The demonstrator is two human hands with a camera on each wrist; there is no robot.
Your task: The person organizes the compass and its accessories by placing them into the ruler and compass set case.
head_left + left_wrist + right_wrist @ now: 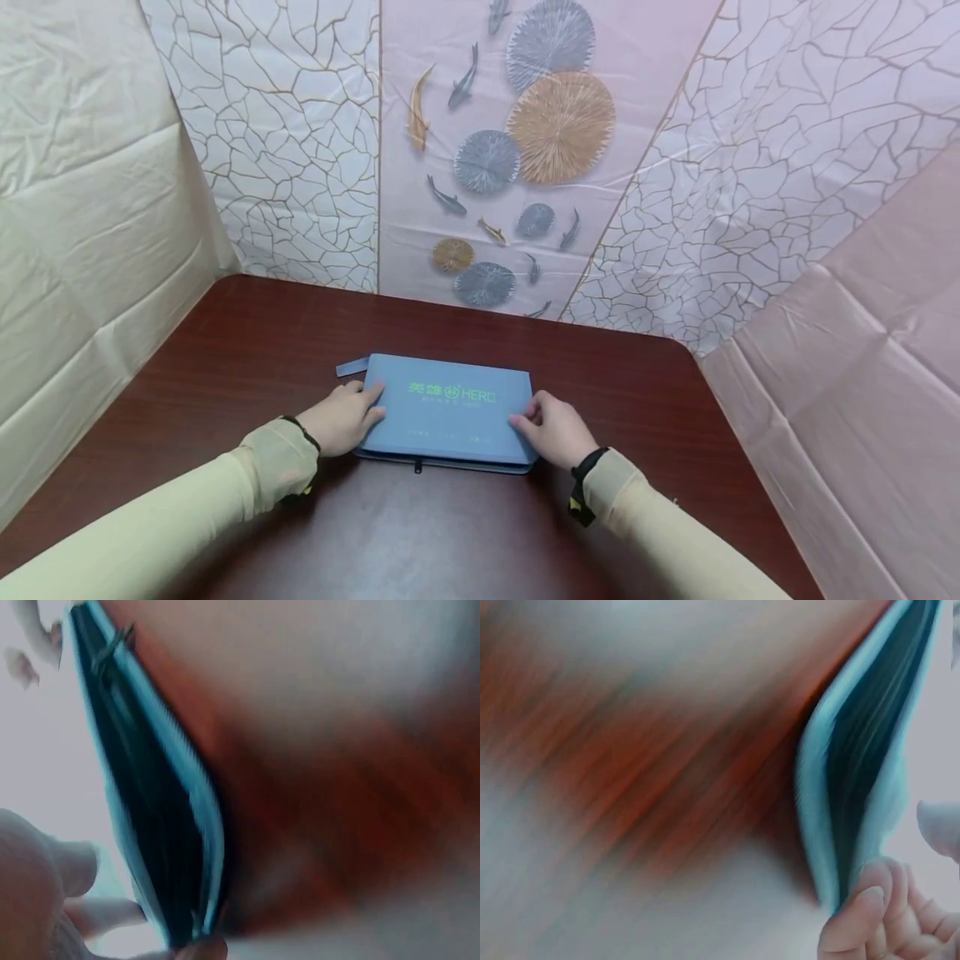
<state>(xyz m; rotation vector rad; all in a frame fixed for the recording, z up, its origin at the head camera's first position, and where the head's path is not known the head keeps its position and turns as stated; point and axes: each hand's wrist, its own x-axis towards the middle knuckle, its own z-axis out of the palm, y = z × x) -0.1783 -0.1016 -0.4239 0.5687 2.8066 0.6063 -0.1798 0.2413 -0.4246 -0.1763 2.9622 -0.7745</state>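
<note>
A blue zippered case [448, 412] is laid flat on a dark red-brown table [660, 417], near the centre of the tabletop in the head view. Green lettering [452, 392] is printed across the case's upper face. A zipper pull [417, 466] is seen at the 6 o'clock edge of the case, and a small blue strap tab [352, 367] projects from its 10 o'clock corner.

The left hand [342, 418] is placed at the 9 o'clock edge of the case. Its fingers are extended and relaxed, with the fingertips [372, 392] laid on the upper face near the left edge. In the left wrist view the case [161, 825] is seen edge-on, with its dark zipper band between two light blue faces, and the fingers [97, 911] are set against the case's outer face; the thumb tip is seen at the bottom end of the edge. Whether the case is actually pinched cannot be told from these views.

The right hand [555, 432] is placed at the 3 o'clock edge of the case. Its fingers are curled, with the fingertips [525, 414] touching the right end of the upper face. In the right wrist view the case [859, 772] is again shown edge-on, and the thumb [855, 915] is pressed against its lower corner. Both wrist views are heavily blurred.

The table is enclosed by draped sheets: a cracked-line pattern [285, 150] at 11 o'clock, a fish and round-leaf print [525, 142] at 12 o'clock, and plain pink cloth [862, 375] at 3 o'clock.
</note>
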